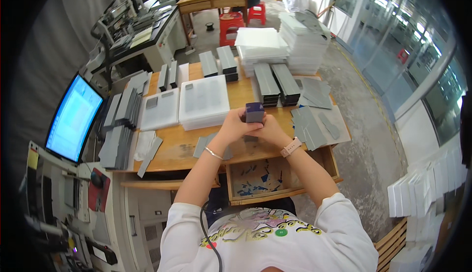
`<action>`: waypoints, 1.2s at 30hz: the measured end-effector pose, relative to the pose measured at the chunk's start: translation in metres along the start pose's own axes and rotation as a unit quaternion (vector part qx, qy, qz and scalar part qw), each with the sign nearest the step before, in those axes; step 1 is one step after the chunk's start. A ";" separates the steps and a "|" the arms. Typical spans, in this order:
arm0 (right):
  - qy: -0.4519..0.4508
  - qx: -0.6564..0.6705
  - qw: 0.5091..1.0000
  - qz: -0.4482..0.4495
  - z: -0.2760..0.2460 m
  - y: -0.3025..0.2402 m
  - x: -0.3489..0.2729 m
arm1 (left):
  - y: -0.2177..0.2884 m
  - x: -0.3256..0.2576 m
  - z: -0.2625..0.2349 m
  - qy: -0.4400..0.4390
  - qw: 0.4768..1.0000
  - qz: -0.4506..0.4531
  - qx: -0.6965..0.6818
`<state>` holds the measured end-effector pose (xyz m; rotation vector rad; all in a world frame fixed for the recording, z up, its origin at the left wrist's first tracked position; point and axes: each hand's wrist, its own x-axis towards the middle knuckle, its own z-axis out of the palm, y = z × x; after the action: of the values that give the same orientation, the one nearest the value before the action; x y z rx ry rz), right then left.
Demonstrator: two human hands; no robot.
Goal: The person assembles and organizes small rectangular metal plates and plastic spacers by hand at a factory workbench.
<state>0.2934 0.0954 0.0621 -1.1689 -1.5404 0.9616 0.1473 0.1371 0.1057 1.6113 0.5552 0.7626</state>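
Note:
Above the front part of the wooden table, both my hands close round a small grey block with a dark blue top end (254,113). It may be a stack of thin plates, but its layers are too small to tell. My left hand (235,123) grips its left side, and my right hand (271,128) wraps its right side. The lower part of the block is hidden by my fingers. Just beyond it stand two long stacks of grey strips with black sides (276,86). Below my wrists an open drawer (285,193) holds blue scraps.
White translucent trays (204,97) lie left of my hands, with grey strip stacks (125,112) beyond. Loose grey sheets (309,127) lie at the right. White sheets (260,46) pile up at the back. A monitor (73,119) stands far left; red stools (230,28) stand behind.

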 end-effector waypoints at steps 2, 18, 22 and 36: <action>0.002 0.011 1.000 -0.006 0.001 0.003 0.000 | -0.003 0.001 0.002 -0.015 0.999 0.001 -0.047; -0.073 0.052 0.995 0.044 0.010 -0.083 -0.005 | 0.023 -0.029 -0.011 0.058 0.970 -0.042 -0.231; -0.149 -0.128 0.977 0.076 0.016 -0.114 -0.007 | 0.007 -0.064 -0.003 0.092 0.927 -0.010 -0.362; -0.213 -0.481 0.808 -0.265 0.023 -0.136 -0.014 | -0.008 -0.135 -0.024 0.150 0.976 -0.066 -0.142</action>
<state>0.2411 0.0487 0.1816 -1.0565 -2.6989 -0.0252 0.0395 0.0574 0.0767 1.1924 0.7264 0.9472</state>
